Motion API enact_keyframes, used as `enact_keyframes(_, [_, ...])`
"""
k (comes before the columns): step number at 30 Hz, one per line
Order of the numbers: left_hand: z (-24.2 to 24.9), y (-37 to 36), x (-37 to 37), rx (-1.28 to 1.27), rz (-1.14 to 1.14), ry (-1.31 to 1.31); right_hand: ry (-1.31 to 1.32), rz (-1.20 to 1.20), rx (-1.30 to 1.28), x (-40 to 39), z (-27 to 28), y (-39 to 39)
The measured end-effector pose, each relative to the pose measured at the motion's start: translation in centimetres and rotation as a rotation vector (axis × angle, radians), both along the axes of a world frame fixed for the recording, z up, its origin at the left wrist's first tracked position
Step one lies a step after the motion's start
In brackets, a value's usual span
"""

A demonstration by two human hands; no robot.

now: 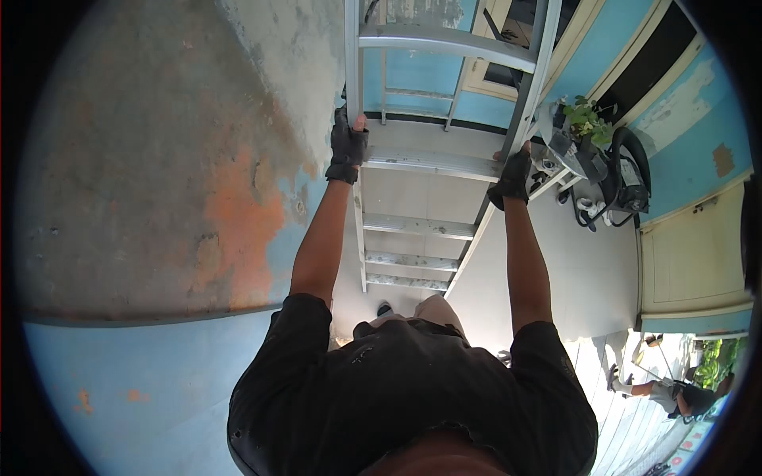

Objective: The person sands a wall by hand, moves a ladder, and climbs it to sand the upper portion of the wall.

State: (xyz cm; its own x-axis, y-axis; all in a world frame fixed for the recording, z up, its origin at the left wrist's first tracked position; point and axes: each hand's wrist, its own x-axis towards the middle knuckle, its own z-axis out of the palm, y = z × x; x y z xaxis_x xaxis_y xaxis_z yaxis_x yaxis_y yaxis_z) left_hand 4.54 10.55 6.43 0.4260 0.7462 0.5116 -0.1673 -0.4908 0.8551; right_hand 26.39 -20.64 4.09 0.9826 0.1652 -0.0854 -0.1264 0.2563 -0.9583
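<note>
An aluminium stepladder stands in front of me, its rungs spotted with paint or dirt. My left hand, in a black fingerless glove, is closed around the ladder's left rail, with the thumb showing on the near side. On the opposite rail, my right hand grips at about the height of the same rung, also in a black fingerless glove. Its fingers are partly hidden behind the rail. The ladder's rear legs show beyond the upper rungs, near the blue wall.
On the left is a wall with peeling paint and orange patches. A potted plant, a black chair and several shoes stand at right. A cream door is beyond. Another person is outside at lower right.
</note>
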Motion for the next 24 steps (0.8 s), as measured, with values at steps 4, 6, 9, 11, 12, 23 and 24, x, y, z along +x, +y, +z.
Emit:
enact_keyframes(4, [0.2,0.3,-0.9,-0.007,-0.009,-0.039,-0.007,0.080,0.012,0.1,-1.3,0.8])
enact_keyframes(6, [0.5,-0.3,-1.4,-0.010,-0.013,-0.024,-0.017,0.068,0.026,0.4,-2.1,1.0])
enact_keyframes(9, [1.0,-2.1,-0.3,0.017,0.137,0.012,-0.027,0.040,0.034,0.3,-1.4,0.8])
enact_keyframes(11, [0.7,-3.2,0.0,0.100,0.421,0.117,-0.045,0.090,0.108,1.1,-2.8,1.1])
enact_keyframes(12, [-0.1,-4.1,0.3,0.048,0.475,0.071,-0.033,0.110,0.132,1.2,-3.3,1.2])
enact_keyframes(23, [-12.9,-11.5,5.8,-0.878,0.441,-0.410,0.146,0.398,0.094,11.9,-9.2,-8.1])
enact_keyframes(24, [-12.4,-11.3,6.0,-0.876,0.458,-0.380,0.134,0.410,0.106,14.1,-8.6,-8.5])
